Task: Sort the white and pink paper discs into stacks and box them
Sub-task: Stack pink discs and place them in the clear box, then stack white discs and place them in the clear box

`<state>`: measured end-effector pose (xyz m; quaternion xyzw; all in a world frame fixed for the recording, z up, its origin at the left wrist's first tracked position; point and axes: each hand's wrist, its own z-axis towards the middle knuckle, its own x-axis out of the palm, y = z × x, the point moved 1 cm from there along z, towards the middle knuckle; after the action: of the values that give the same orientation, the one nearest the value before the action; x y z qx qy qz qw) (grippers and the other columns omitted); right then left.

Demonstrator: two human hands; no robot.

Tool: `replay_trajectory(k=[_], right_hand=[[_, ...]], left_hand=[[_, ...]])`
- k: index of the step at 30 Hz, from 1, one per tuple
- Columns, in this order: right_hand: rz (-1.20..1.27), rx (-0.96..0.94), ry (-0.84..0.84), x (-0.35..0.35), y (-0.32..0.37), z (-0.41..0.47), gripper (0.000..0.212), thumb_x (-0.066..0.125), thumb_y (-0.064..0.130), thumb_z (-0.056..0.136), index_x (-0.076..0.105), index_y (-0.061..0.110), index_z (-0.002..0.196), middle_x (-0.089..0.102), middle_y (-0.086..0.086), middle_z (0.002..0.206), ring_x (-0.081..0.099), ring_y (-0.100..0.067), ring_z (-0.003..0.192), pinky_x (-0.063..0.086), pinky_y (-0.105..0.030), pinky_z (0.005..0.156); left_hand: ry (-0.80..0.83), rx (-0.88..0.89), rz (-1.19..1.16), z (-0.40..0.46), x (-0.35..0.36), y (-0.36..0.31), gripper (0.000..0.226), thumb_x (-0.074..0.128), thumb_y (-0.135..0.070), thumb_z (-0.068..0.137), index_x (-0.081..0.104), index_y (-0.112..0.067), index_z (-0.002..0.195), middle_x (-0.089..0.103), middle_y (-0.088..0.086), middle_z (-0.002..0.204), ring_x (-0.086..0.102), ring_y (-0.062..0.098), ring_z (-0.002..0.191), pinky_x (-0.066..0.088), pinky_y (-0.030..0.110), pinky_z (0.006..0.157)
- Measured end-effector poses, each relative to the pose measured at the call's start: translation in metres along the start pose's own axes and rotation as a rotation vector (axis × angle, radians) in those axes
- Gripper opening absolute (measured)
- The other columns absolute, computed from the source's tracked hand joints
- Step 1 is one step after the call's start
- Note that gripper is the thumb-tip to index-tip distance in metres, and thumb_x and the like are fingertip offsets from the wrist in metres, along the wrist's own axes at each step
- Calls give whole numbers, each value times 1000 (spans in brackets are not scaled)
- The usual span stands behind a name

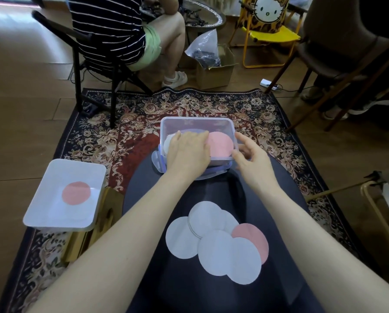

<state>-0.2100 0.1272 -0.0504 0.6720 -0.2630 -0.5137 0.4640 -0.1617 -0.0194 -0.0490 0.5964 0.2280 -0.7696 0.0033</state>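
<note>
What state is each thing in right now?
Clear plastic box: open, lid off.
Pink discs: stacked in the box.
Left hand: flat inside the box.
Right hand: at the box's right wall.
Loose discs: overlapping, unsorted.
White tray: holds one pink disc.

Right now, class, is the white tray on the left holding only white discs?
No: a pink disc lies in the white tray, partly over a white one.
</note>
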Motion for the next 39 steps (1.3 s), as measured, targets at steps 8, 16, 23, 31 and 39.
replay_trajectory(k=[8,16,23,31,39], right_hand=[[41,5,-6,-12,-8,-25,45,51,10,93,52,29,134,67,16,98,62,-4,89,50,-38,93],[38,39,-61,-19,-7,-45,42,56,26,94,48,26,135,61,6,117,58,-6,93,50,-29,86],[-270,1,93,-14,-17,-139,27,70,46,78,64,38,103,50,13,101,60,5,84,46,-21,75],[-517,-4,123,3,-24,-170,48,74,49,68,53,32,107,35,19,104,46,-10,103,37,-26,67],[18,82,-42,-14,-18,-168,13,71,15,81,60,20,76,61,12,72,48,-2,61,39,-16,59]], left_hand=[[-55,17,35,-28,4,-19,30,42,-18,93,64,-13,114,70,10,98,60,32,96,37,40,90],[-130,64,-184,-43,-4,-17,39,45,-15,93,56,-8,130,63,11,121,55,30,115,39,41,94],[-125,-167,-693,-135,-29,-6,29,52,-8,93,67,-25,111,65,-12,108,58,2,97,46,16,79],[117,-392,-826,-212,-30,-4,33,53,-4,93,68,-32,103,64,-20,105,58,-5,94,42,8,79],[265,-756,-1257,-225,-49,-18,24,51,-3,95,67,-15,107,71,10,102,69,20,90,58,31,65]])
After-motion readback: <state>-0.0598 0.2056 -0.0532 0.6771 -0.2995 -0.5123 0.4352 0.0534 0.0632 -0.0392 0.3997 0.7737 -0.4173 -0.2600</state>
